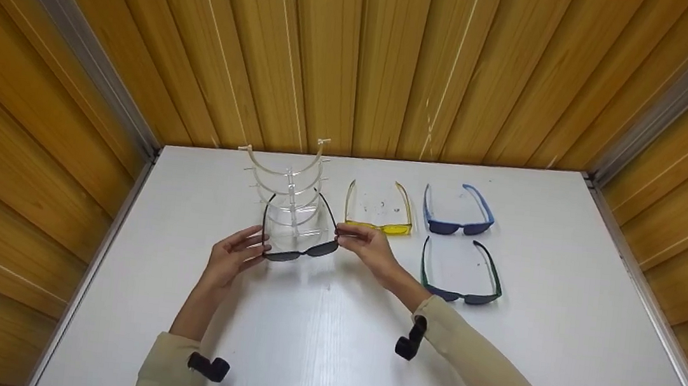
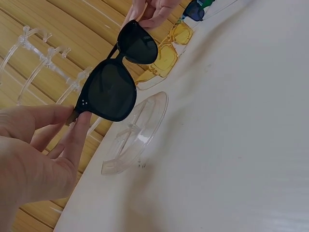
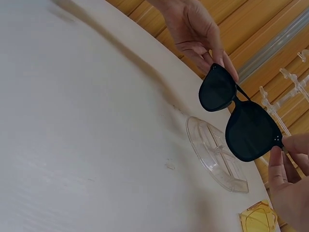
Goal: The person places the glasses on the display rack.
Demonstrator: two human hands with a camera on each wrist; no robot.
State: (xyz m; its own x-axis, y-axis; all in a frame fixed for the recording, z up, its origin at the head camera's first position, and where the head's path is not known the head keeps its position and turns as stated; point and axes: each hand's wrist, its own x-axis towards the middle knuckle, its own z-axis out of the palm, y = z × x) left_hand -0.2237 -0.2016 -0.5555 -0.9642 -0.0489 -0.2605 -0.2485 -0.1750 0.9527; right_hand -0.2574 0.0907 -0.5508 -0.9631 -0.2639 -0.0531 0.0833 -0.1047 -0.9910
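Note:
Black sunglasses point(image 1: 300, 252) are held up between both hands, lenses toward the person, temples pointing away. My left hand point(image 1: 235, 258) pinches the frame's left corner by the hinge; my right hand point(image 1: 370, 250) pinches the right corner. In the left wrist view the dark lenses point(image 2: 112, 90) and the left thumb and fingers at the hinge show clearly. Just beyond the sunglasses stands a clear plastic eyewear stand point(image 1: 290, 194) with several curved arms. The temples reach around its lower part; whether they touch it, I cannot tell. Its clear base point(image 3: 215, 157) rests on the table.
Yellow glasses point(image 1: 394, 229) lie just right of the stand. Farther right are blue-framed sunglasses point(image 1: 460, 228), with green-framed sunglasses point(image 1: 462, 296) nearer the person. The white table point(image 1: 314, 356) meets a wood-patterned panel wall point(image 1: 383, 63) at the back.

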